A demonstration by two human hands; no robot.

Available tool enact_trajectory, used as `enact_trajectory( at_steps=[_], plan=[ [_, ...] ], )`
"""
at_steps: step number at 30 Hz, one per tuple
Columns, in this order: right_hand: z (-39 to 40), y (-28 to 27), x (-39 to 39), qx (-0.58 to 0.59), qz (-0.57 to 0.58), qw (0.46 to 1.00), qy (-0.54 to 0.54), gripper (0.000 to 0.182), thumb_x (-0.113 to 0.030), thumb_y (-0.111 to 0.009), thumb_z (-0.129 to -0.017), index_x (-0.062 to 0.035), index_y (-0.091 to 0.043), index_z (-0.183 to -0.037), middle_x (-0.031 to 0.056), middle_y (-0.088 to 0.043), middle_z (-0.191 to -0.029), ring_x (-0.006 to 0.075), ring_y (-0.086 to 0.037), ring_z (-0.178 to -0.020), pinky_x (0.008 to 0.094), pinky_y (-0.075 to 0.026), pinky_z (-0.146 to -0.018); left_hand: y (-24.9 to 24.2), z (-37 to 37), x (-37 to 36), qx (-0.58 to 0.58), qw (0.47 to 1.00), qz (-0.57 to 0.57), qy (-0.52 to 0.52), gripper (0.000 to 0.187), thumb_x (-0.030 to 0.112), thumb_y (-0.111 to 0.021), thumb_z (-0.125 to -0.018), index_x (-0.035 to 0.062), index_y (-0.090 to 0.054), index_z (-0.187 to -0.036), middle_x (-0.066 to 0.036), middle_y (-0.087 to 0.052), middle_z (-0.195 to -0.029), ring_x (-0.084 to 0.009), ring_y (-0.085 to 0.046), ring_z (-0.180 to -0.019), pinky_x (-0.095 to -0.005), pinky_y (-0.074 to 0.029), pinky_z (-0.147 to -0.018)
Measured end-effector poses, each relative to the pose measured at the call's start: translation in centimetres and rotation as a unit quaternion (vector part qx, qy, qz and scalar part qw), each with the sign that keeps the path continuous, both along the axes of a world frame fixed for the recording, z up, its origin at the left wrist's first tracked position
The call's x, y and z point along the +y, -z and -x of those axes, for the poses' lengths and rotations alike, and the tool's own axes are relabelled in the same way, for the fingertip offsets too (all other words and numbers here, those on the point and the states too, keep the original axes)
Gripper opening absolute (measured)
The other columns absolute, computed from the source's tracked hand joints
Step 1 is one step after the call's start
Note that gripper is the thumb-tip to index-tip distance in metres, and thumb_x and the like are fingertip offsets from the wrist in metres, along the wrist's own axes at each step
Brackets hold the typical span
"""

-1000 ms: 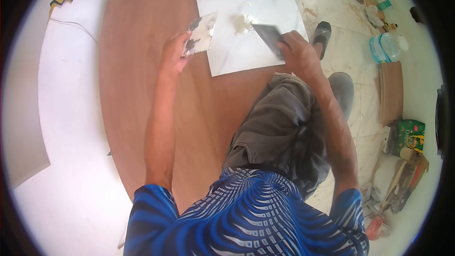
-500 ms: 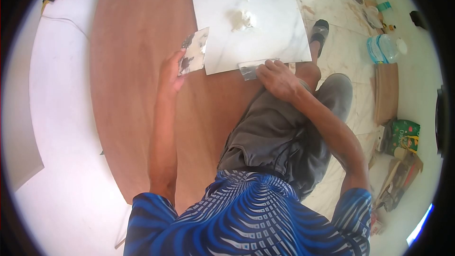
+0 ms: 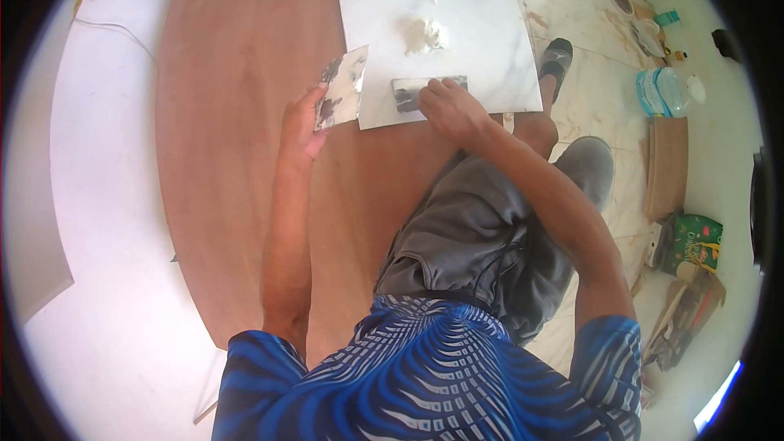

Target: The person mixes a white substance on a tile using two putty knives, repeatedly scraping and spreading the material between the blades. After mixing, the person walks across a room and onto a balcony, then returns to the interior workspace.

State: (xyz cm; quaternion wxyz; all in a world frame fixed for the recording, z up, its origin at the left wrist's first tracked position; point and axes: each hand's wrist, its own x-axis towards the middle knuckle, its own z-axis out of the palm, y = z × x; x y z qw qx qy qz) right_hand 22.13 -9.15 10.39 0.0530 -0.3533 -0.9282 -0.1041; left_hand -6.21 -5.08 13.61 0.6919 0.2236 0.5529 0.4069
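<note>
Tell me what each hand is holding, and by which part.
The left hand holds a smeared flat plate by its left edge; the right hand holds a smeared flat blade near its middle.

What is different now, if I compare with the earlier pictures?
The right hand has moved its blade left and back, first to the near edge of the white sheet, then slightly forward again. The left hand, with its smeared plate, came slightly back. Nothing was grasped or released; the pale lump stays on the sheet.
</note>
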Motion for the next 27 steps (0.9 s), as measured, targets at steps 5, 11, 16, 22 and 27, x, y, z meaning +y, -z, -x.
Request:
enact_trajectory(
  at_steps=[5,11,16,22,27],
  plan=[
    [-0.3,-1.0,2.9,0.044,0.038,0.997,0.053,0.013,-0.01,-0.057,-0.075,-0.0077,-0.06,-0.088,0.0044,-0.053,-0.089,0.0211,-0.051,-0.09,0.033,-0.043,-0.079,-0.5,0.5,-0.1,0.019,1.0,0.01,0.004,0.019,0.019,-0.061,-0.092,0.0034,-0.062,-0.103,-0.006,-0.065,-0.095,-0.016,-0.064,-0.084,-0.0309,-0.052,-0.072],
    [-5.9,-4.1,-0.3,0.076,0.087,0.992,0.057,0.018,-0.009,-0.059,-0.076,-0.0074,-0.057,-0.094,0.0061,-0.053,-0.088,0.024,-0.053,-0.091,0.0361,-0.043,-0.081,0.7,0.6,-0.5,-0.001,0.999,-0.008,-0.032,0.015,0.019,-0.062,-0.091,0.0051,-0.061,-0.096,-0.004,-0.063,-0.088,-0.0148,-0.062,-0.079,-0.03,-0.049,-0.066],
    [-8.6,-3.8,-1.7,0.09,0.133,0.986,0.035,0.036,-0.015,-0.063,-0.077,-0.0017,-0.058,-0.111,0.0088,-0.058,-0.104,0.0269,-0.053,-0.099,0.0387,-0.043,-0.088,0.0,0.3,-0.5,0.022,0.999,0.037,-0.021,0.013,0.017,-0.062,-0.091,0.0043,-0.061,-0.093,-0.005,-0.062,-0.086,-0.0149,-0.063,-0.077,-0.0317,-0.051,-0.066],
    [-7.5,-1.7,0.8,0.134,0.094,0.986,0.022,0.044,-0.013,-0.064,-0.074,0.0038,-0.057,-0.114,0.0097,-0.058,-0.106,0.0275,-0.053,-0.1,0.0398,-0.044,-0.09,-0.1,-0.4,-0.6,-0.017,1.0,0.011,-0.01,0.012,0.016,-0.062,-0.091,0.004,-0.061,-0.094,-0.004,-0.062,-0.086,-0.0147,-0.064,-0.078,-0.0328,-0.053,-0.067],
    [-7.5,0.1,4.9,0.105,0.033,0.993,-0.031,0.039,-0.008,-0.061,-0.073,0.0033,-0.06,-0.11,0.0082,-0.059,-0.102,0.0257,-0.054,-0.097,0.0369,-0.045,-0.088,0.2,-0.1,-0.4,-0.01,1.0,0.011,-0.002,0.013,0.016,-0.061,-0.092,0.0033,-0.061,-0.094,-0.005,-0.062,-0.087,-0.0153,-0.064,-0.08,-0.0337,-0.054,-0.067]
  ],
)
